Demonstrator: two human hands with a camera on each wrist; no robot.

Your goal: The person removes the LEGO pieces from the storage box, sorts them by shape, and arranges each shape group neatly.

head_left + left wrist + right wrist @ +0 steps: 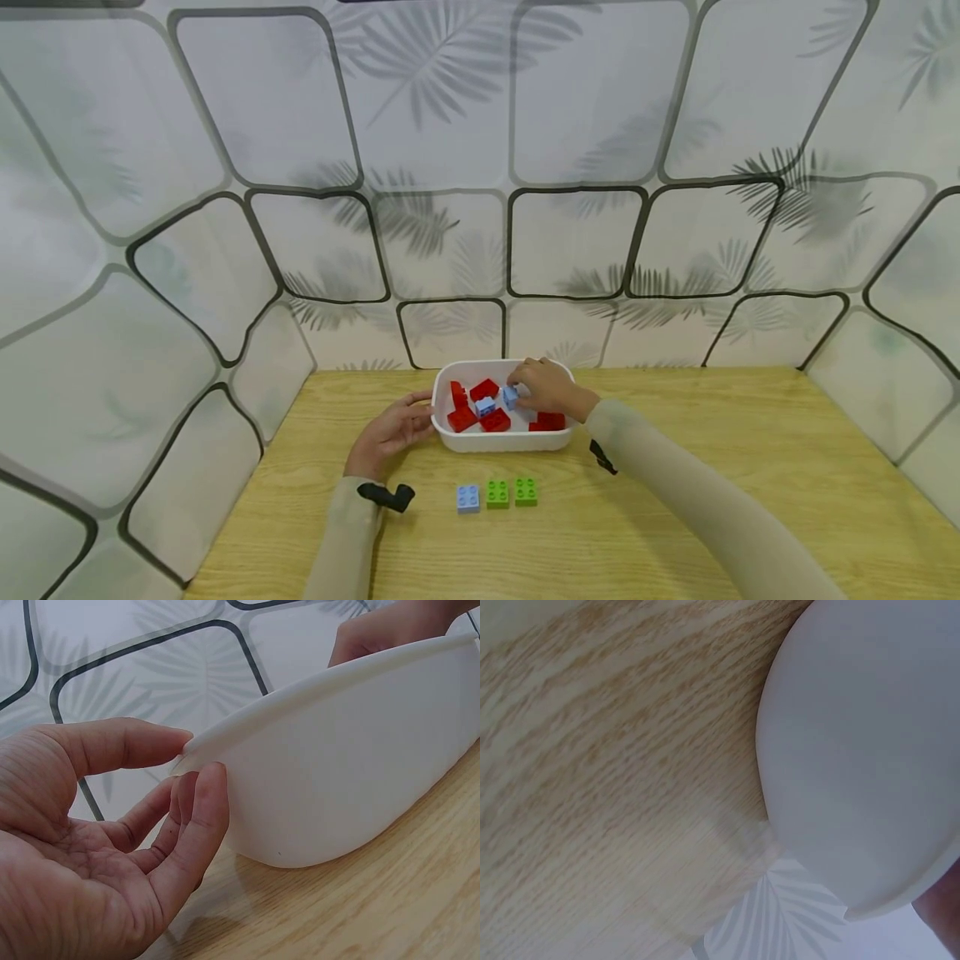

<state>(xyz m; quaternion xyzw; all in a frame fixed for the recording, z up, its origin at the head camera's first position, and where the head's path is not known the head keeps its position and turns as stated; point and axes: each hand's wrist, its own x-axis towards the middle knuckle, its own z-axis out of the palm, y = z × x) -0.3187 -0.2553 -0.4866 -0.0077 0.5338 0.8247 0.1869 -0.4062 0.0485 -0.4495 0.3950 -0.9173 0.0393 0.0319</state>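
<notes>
A white plastic tub (504, 441) holds several red bricks (495, 420) and blue bricks (485, 407). My left hand (393, 429) grips its left end; in the left wrist view the thumb lies at the rim and the curled fingers touch the wall just below. Reaching in over the right side, my right hand (551, 386) pinches a light blue brick (510, 397) inside the tub. In the right wrist view the tub's wall (862, 750) covers most of that hand and hides the brick.
In front of the tub, one blue brick (468, 498) and two green bricks (497, 494) sit in a row on the wooden table (675, 467). Behind the tub stands a patterned wall (450, 250) with leaf prints, close to the table's back edge.
</notes>
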